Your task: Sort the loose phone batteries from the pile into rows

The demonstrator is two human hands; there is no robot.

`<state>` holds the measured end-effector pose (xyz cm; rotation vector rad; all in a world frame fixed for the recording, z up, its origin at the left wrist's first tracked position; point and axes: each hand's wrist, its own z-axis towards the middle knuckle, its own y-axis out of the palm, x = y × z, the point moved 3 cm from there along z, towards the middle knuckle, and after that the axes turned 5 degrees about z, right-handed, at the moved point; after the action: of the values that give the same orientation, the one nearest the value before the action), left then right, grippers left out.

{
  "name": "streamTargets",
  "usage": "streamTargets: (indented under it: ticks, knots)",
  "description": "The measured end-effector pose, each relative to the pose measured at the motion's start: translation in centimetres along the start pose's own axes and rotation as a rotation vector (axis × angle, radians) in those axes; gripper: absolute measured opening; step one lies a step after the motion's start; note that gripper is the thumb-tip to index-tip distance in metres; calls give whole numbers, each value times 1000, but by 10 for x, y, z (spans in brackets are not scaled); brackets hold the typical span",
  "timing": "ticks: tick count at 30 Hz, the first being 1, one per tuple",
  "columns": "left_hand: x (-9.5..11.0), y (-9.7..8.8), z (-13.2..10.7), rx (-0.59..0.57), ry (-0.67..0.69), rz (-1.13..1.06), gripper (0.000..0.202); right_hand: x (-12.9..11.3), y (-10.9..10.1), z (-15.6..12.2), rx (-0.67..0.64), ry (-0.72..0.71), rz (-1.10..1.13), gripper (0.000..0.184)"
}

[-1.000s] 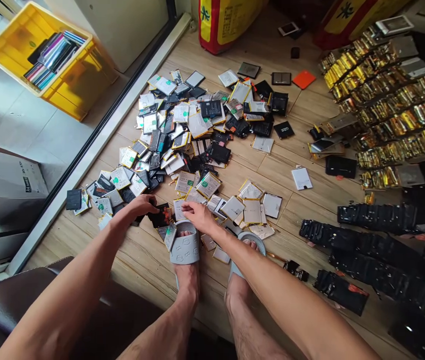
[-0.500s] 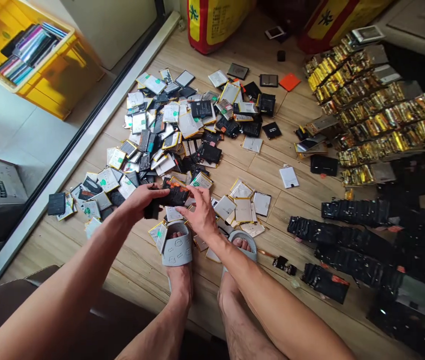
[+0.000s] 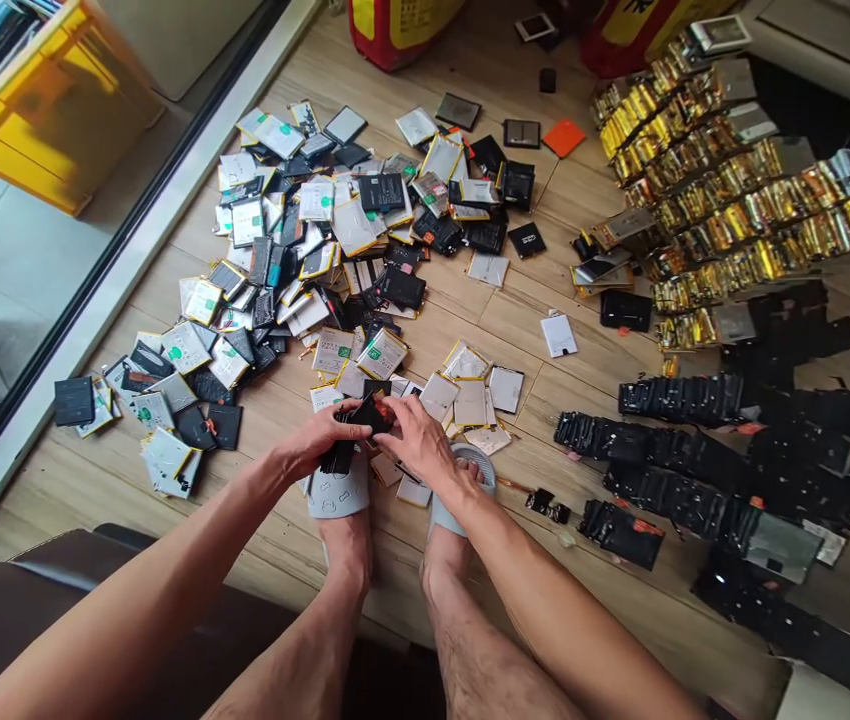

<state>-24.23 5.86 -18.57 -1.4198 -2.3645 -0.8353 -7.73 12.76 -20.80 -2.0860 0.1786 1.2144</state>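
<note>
The left-hand grip [image 3: 320,435] and right-hand grip [image 3: 419,440] close together on a black phone battery [image 3: 365,415], holding it off the wooden floor [image 3: 425,335], within both hands' reach, beside the battery heap [image 3: 320,250], above the left slipper [image 3: 336,497].

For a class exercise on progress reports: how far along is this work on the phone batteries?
Done: gold-edged batteries and black ones stand in tidy rows on the right. In hand: the left hand and right hand grip a black battery. Remaining: the large loose pile, seemingly a good share.
</note>
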Motion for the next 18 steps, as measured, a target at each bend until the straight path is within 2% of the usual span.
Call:
streamTargets:
  ticks: [3, 6, 11, 15, 18]
  knots:
    - [-4, -2, 2, 23, -14, -18, 44, -7, 6, 2, 66, -9, -109, 71]
    - [-9, -5, 6, 103, -40, -21, 38, -10, 9, 4, 82, 35, -152, 61]
    - [-11, -3, 8, 212, -34, -22, 39, -3, 2, 2, 51, 72, 32, 49]
    - [-9, 10, 7, 236, 23, 40, 47, 10, -4, -6, 2, -7, 176, 49]
    - [-10, 15, 8, 305, 60, 192, 39, 18, -5, -9, -1, -56, 190, 38]
